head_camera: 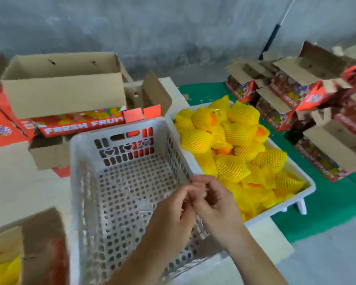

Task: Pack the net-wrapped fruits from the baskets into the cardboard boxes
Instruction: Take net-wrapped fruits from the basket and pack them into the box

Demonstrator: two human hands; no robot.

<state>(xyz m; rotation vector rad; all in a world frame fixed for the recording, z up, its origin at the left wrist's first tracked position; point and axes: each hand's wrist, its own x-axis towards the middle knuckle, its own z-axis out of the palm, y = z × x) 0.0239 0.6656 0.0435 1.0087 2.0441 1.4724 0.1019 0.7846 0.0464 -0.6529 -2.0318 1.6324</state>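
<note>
Blurring fingers over white basket, pinched item indistinct.

Grey wall, green mat — perhaps a broom handle.

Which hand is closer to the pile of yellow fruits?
Right hand, beside the net-wrapped fruits in their basket. Left hand is farther, over the empty basket.

Both hands meet over white basket, perhaps pinching something.
</note>
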